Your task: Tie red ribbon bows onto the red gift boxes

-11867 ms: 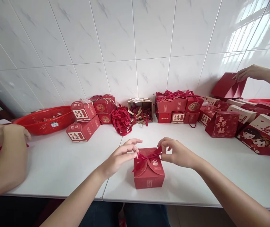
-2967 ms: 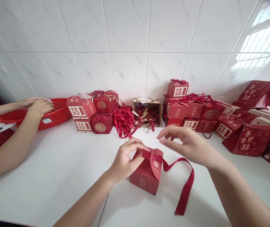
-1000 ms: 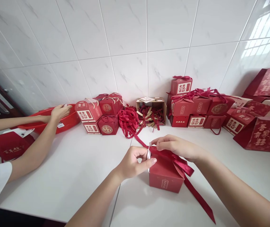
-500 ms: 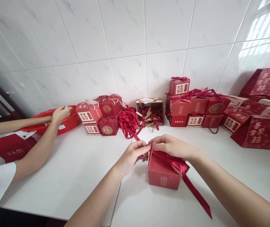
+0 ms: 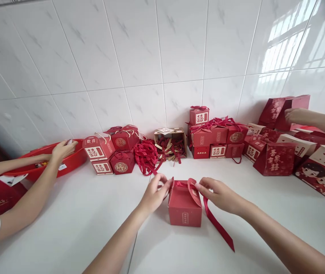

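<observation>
In front of me a small red gift box (image 5: 184, 215) stands on the white table, its two rounded top flaps raised. A red satin ribbon (image 5: 219, 227) runs across between the flaps, and its tail hangs past the box's right side onto the table. My left hand (image 5: 155, 193) is closed by the left flap, pinching the ribbon where it leads back to a bunched heap of ribbon (image 5: 145, 156). Thumb and fingers of my right hand (image 5: 221, 195) pinch the ribbon at the outer side of the right flap. Exact fingertip contact is partly hidden.
Red boxes (image 5: 98, 152) stand left of an open carton of tags (image 5: 170, 142). More ribboned boxes (image 5: 209, 135) are stacked right of it. Larger boxes (image 5: 279, 160) fill the far right, where another person's hand (image 5: 296, 115) reaches in. A co-worker's arms reach into a red basin (image 5: 75, 154).
My right hand has moved from over the box top to the right flap's outer side; the ribbon now lies across between the flaps. My view has turned right, and another person's hand appears there.
</observation>
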Demonstrator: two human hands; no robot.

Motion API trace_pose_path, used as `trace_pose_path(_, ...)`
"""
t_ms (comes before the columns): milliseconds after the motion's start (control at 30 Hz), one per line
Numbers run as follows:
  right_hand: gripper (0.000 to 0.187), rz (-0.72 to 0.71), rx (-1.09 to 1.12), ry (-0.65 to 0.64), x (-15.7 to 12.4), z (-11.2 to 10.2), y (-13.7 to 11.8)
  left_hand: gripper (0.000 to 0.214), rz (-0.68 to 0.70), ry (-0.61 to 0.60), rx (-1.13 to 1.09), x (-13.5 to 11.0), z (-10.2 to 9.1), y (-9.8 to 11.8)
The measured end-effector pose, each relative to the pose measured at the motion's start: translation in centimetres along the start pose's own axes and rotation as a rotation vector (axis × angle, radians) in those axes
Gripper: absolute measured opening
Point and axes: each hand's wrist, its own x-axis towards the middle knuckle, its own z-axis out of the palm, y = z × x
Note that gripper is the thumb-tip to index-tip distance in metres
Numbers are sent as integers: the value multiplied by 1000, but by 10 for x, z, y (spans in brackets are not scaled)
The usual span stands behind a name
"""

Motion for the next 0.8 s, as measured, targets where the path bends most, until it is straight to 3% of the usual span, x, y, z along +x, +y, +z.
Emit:
trace_pose_path(67, 41, -49, 74, -16, -7, 12, 7, 26, 16, -69, -64, -9, 13, 6)
trace_pose_path(167, 41, -25, 273, -99, -14, 20, 12, 31, -38, -60, -136, -24, 21, 7)
trace_pose_path(333, 47, 28, 429, -328, -19, 5, 19, 43, -221, -190, -219, -42, 9, 10)
trace_pose_path(467, 50, -8, 502, -313, -22, -8, 23, 47, -289, -255, -248, -53, -1, 19)
trace_pose_path(633, 38, -5, 555, -305, -23, -12, 24, 47, -231, -293, -172, -69, 3, 27)
trace_pose_path(733, 36, 6, 462, -341, -22, -15, 24, 46, -192, -309, -143, -73, 3, 30)
trace_pose_path(800, 31, -89, 290, -285, -21, -18, 26, 46, -183, -289, -138, -71, -2, 29)
